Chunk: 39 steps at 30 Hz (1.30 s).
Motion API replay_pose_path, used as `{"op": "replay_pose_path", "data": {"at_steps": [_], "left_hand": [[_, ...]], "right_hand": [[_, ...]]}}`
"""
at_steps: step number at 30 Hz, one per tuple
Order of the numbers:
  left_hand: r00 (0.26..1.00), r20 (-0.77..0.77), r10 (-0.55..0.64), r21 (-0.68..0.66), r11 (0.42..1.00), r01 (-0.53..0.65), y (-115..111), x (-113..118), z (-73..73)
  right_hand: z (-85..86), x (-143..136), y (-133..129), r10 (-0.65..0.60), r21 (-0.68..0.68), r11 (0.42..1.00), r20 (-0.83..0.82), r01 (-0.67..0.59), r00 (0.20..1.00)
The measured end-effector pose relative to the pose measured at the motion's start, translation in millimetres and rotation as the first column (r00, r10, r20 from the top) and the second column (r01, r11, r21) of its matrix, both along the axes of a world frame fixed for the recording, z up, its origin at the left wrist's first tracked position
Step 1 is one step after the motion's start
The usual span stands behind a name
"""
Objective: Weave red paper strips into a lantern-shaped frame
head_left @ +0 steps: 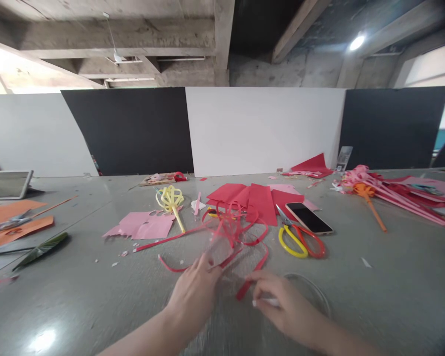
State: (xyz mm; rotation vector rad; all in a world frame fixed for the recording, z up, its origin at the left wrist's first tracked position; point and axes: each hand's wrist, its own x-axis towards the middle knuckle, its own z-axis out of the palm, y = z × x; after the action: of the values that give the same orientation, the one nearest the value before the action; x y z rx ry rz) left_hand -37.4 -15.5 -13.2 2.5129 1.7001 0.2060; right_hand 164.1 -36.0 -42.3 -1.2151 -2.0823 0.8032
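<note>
A looped bundle of red paper strips (233, 225) lies in front of me, with loose tails spreading left and right. My left hand (198, 284) is closed at the near end of this bundle, its fingertips blurred by motion. My right hand (282, 304) is closed in a pinch around a small white piece (269, 301), whose kind I cannot make out. Its index finger is close to the end of one red strip (244, 290); whether they touch is unclear. Beside the right hand a thin pale ring or cord (321, 291) curves over the tabletop.
Scissors (298, 240) with yellow and orange handles lie beside a phone (309, 217). Red paper sheets (261, 202), pink paper (144, 225) and a yellow paper flower (170, 200) lie around the bundle. Pink strips and an orange flower (371, 202) are at right; a tablet (8, 184) stands left.
</note>
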Motion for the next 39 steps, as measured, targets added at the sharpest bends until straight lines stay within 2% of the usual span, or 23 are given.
{"op": "replay_pose_path", "data": {"at_steps": [2, 4, 8, 11, 15, 19, 26, 29, 31, 33, 36, 37, 39], "left_hand": [[0.994, -0.039, -0.100, 0.067, 0.993, 0.102, -8.4, 11.1, -3.6], [0.981, -0.040, -0.189, 0.061, 0.980, 0.191, -13.5, 22.2, -10.6], [0.953, -0.147, -0.263, 0.043, 0.961, 0.272, -13.1, 38.7, -21.1], [0.913, -0.283, -0.295, 0.008, 0.951, 0.310, -11.1, 46.5, -17.4], [0.890, -0.345, -0.298, -0.030, 0.951, 0.307, -11.7, 51.7, -8.7], [0.896, -0.315, -0.315, -0.041, 0.947, 0.318, -12.9, 49.4, -7.7], [0.957, -0.199, -0.213, -0.150, 0.971, 0.185, -20.7, 40.0, 5.8], [0.971, -0.130, -0.203, -0.086, 0.978, 0.193, -23.9, 42.7, 7.4], [0.957, -0.117, -0.265, -0.027, 0.964, 0.263, -25.5, 47.7, 2.3], [0.913, -0.160, -0.376, 0.018, 0.923, 0.383, -26.4, 54.0, -5.7], [0.813, -0.249, -0.526, 0.068, 0.828, 0.557, -23.3, 61.5, -14.5], [0.802, -0.263, -0.536, 0.090, 0.814, 0.574, -19.5, 62.3, -15.2], [0.847, -0.245, -0.472, 0.151, 0.844, 0.514, -5.8, 60.8, -13.6]], "right_hand": [[-0.8, -0.2, -0.3, 0.004, 0.009, 1.000, -0.010, -0.004, 1.000], [-0.6, -1.1, -0.4, 0.018, 0.021, 1.000, -0.029, -0.017, 0.999], [3.4, -2.3, 0.8, 0.056, 0.022, 0.998, -0.080, -0.055, 0.995], [6.6, 0.1, 4.1, 0.051, 0.028, 0.998, -0.120, -0.048, 0.992], [9.1, 7.6, 11.5, -0.038, 0.029, 0.999, -0.208, 0.045, 0.977], [12.1, 16.2, 19.5, -0.142, -0.059, 0.990, -0.284, 0.131, 0.948], [11.6, 25.2, 25.7, -0.262, -0.253, 0.954, -0.450, 0.159, 0.854], [8.4, 23.9, 25.1, -0.258, -0.256, 0.955, -0.460, 0.152, 0.849], [6.9, 21.7, 24.5, -0.245, -0.233, 0.961, -0.448, 0.152, 0.860], [6.1, 19.5, 24.1, -0.231, -0.215, 0.966, -0.443, 0.147, 0.866], [6.1, 18.1, 24.4, -0.223, -0.197, 0.969, -0.442, 0.148, 0.869], [6.3, 18.3, 24.6, -0.228, -0.192, 0.969, -0.444, 0.157, 0.866], [7.0, 19.4, 25.0, -0.252, -0.190, 0.964, -0.451, 0.184, 0.856]]}}
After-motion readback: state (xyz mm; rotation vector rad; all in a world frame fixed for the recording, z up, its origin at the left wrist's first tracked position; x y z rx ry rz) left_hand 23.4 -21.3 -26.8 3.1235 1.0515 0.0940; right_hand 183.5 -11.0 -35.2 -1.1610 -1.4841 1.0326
